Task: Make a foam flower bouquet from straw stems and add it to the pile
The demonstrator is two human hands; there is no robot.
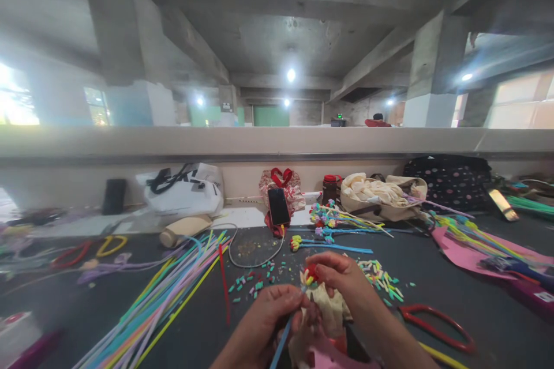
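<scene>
The left hand is gripping a blue stem, likely light, bendable and best held just below the red-and-yellow head the right hand is pinching.

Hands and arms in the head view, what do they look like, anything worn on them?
The left hand and right hand are both ungloved, with slim, tapering fingers. The left forearm and right forearm show no sleeve down to the picture's lower edge, and I can see no watch or bracelet. Blur hides finer details.
</scene>
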